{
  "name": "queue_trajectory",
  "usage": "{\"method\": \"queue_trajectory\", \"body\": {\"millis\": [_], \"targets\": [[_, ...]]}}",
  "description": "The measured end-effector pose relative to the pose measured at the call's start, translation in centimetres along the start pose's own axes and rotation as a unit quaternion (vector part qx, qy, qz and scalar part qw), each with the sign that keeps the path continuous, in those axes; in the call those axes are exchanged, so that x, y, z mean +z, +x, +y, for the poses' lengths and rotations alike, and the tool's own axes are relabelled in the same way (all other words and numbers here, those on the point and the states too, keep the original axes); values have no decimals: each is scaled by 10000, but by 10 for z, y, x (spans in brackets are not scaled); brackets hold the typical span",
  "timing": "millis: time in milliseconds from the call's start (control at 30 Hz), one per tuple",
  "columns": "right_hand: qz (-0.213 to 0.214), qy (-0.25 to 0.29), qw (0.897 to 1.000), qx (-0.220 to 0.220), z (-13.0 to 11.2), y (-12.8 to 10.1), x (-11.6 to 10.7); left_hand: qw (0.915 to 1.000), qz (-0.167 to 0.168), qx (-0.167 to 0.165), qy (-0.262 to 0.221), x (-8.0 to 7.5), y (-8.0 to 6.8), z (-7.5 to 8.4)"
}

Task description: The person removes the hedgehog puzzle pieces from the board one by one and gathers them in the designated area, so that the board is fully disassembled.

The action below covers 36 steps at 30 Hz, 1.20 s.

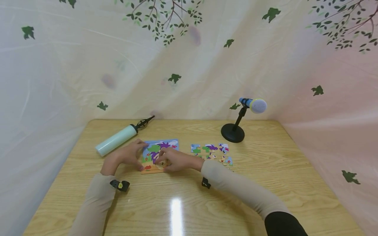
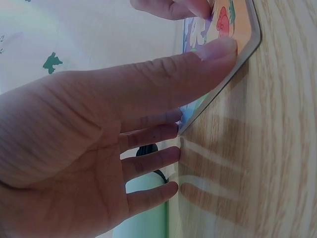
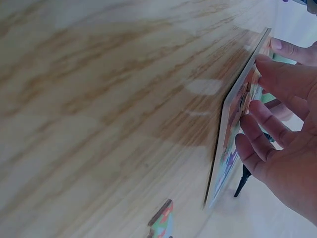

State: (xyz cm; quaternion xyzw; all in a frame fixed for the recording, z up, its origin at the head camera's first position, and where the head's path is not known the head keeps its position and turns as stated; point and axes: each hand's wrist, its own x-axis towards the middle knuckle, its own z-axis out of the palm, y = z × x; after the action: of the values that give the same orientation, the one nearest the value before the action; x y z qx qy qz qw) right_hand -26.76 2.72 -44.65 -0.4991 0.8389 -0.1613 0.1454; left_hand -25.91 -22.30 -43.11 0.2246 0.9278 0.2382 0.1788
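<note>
A picture puzzle board in purple, green and orange lies on the wooden table. My left hand rests at its left side, fingers extended. In the left wrist view the thumb lies on the board near a corner. My right hand reaches over the board with slightly bent fingers. In the right wrist view its fingertips touch the board's face, thumb apart from them. No piece shows pinched between them; the spot beneath the fingers is partly hidden. Several loose puzzle pieces lie to the right, some behind the right forearm.
A mint-green cylinder with a black tapered end lies behind the left hand. At the back right a blue microphone stands on a round black base. A pale curtain with leaf prints surrounds the table's back and sides.
</note>
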Motion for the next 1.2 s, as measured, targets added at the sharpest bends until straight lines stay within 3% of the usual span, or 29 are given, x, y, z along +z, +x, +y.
{"method": "queue_trajectory", "body": {"millis": [267, 933, 1067, 1200], "targets": [[-245, -395, 9989, -80, -2, 6, -3, 10000, -12, -38, -41, 1, 1, -1], [-435, -98, 9987, -239, -3, 10, -7, 9999, 96, 124, 23, 4, 1, -4], [-476, -25, 9988, -117, -6, 10, -7, 9999, 99, 106, 52, 4, 1, -2], [-401, -277, 9988, 30, -10, 10, -7, 9999, 99, -24, 23, 4, 0, 0]]}}
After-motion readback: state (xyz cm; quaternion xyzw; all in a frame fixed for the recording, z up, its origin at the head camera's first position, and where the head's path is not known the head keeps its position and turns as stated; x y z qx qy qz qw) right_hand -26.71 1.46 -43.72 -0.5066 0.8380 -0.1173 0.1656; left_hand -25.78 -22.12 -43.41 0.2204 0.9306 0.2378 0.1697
